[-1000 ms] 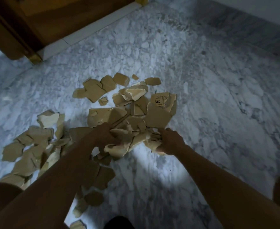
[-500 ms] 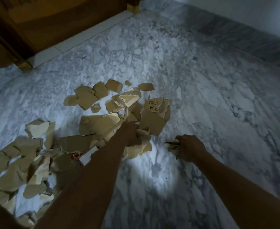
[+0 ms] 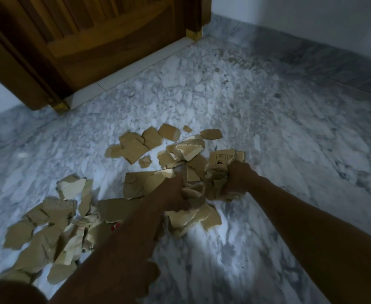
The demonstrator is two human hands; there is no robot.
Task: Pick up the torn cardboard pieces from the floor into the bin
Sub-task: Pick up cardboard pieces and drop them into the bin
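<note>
The floor [image 3: 278,132] is white marble with grey veining. The room is dim, and one bright pool of light [image 3: 230,266] lies on the floor towards its near edge, between the person's forearms. Along the far edge stands a dark wooden door [image 3: 114,40] with a white threshold strip [image 3: 136,70] under it and brass-coloured caps [image 3: 193,34] at the feet of its frame. A pale wall [image 3: 311,16] runs along the right-hand edge, with a grey marble skirting [image 3: 338,62] at its foot.

The torn cardboard pieces [image 3: 134,148] are scattered over the middle of the floor and out towards its left edge. There is a loose cluster on the door side and a thicker heap [image 3: 48,227] nearer the left edge, where a small red spot [image 3: 116,226] shows among the brown. More pieces lie overlapping beneath the hands.

The left hand [image 3: 175,194] is low over the middle of the floor, its fingers curled tight round a bunch of pieces. The right hand [image 3: 239,178] is just beside it, clenched on a crumpled wad [image 3: 216,183]. A printed piece [image 3: 220,159] with black box symbols stands up at the far side of that wad. I cannot tell whether the two handfuls touch. A knee [image 3: 4,292] shows in shadow at the floor's near left corner.
</note>
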